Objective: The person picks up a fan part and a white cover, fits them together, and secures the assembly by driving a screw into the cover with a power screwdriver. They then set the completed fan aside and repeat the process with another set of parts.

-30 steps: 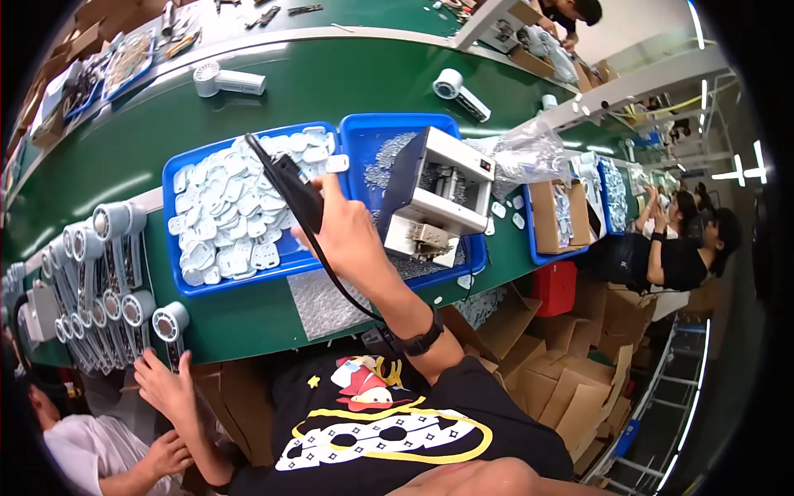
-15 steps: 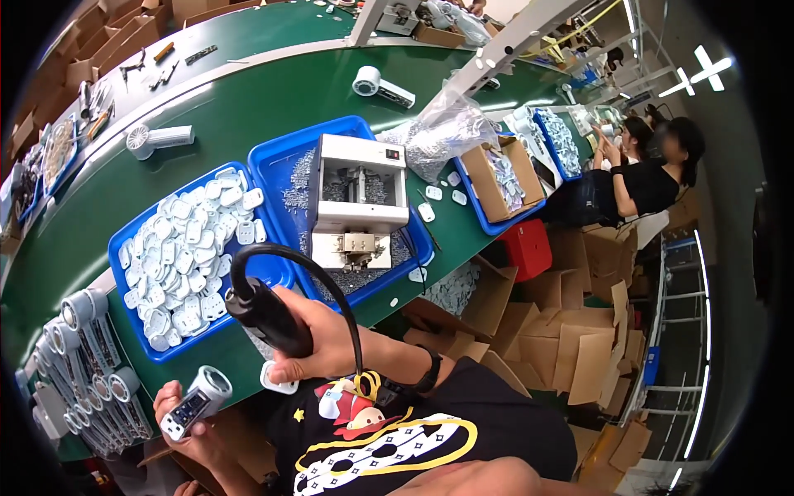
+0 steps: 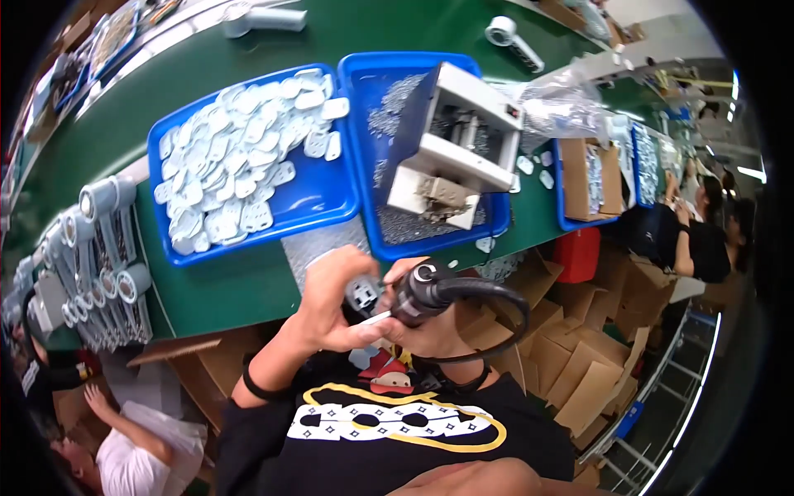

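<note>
My two hands meet in front of my chest. My left hand point(image 3: 327, 302) is closed round a white handheld housing point(image 3: 364, 291), whose dark inner end faces up; the rest is hidden by my fingers. In my right hand point(image 3: 430, 337) is a black corded electric screwdriver point(image 3: 416, 299), its thick cable looping to the right. A thin white plate edge point(image 3: 376, 319) shows between the hands, against the fingers of both. Just beyond them stands a blue tray point(image 3: 310, 198) heaped with white oval cover plates point(image 3: 236, 149).
Right of that tray, another blue tray point(image 3: 364, 91) bears a white screw-feeding machine point(image 3: 475, 161) among loose screws. Finished-looking white housings point(image 3: 103, 248) are stacked at left. Cardboard boxes point(image 3: 579, 364) crowd the lower right. Co-workers sit at far right point(image 3: 703, 231) and lower left point(image 3: 136, 446).
My hands have come together from apart: the left moved right and up with the housing, the right moved right with the screwdriver. The view has shifted, so the trays appear higher and farther right.
</note>
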`<control>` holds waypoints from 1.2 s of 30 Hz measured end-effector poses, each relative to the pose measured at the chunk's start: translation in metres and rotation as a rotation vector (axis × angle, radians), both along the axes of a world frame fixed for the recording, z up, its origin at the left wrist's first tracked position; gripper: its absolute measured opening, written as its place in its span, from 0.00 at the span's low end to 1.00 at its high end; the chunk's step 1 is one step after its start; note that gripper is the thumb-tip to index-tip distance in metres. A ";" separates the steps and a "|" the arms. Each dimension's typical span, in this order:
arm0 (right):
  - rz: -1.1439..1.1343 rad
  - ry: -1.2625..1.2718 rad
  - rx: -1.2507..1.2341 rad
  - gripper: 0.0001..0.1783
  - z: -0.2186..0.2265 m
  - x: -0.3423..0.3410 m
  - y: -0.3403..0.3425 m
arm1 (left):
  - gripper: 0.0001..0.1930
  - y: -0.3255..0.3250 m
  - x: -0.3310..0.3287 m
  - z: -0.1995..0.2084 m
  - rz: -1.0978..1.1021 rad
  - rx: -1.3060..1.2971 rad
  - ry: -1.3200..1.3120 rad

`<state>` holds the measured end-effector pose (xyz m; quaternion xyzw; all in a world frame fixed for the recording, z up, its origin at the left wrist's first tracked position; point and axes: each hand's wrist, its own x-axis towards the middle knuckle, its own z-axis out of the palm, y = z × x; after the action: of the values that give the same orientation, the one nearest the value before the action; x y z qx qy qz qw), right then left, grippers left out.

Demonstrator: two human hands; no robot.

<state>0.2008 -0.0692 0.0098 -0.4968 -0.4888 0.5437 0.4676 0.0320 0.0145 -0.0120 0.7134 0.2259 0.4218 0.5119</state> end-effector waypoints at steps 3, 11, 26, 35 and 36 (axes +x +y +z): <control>-0.106 0.027 0.035 0.34 0.012 0.000 0.009 | 0.34 0.003 0.007 -0.003 0.031 -0.064 -0.070; -0.177 0.056 -0.156 0.34 0.018 0.005 0.024 | 0.37 0.010 0.000 -0.010 -0.029 0.136 0.042; -0.502 0.185 0.465 0.30 0.037 0.002 0.057 | 0.32 0.006 0.002 -0.034 0.063 0.136 0.095; -0.602 -0.006 0.550 0.26 0.049 0.029 0.095 | 0.32 0.009 0.006 -0.036 0.096 0.170 0.063; -0.564 0.066 0.510 0.26 0.053 0.028 0.092 | 0.32 0.009 0.005 -0.035 0.105 0.171 0.068</control>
<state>0.2290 0.0225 0.0628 -0.4618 -0.4371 0.2705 0.7229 0.0371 0.0235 -0.0470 0.7556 0.2434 0.4414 0.4183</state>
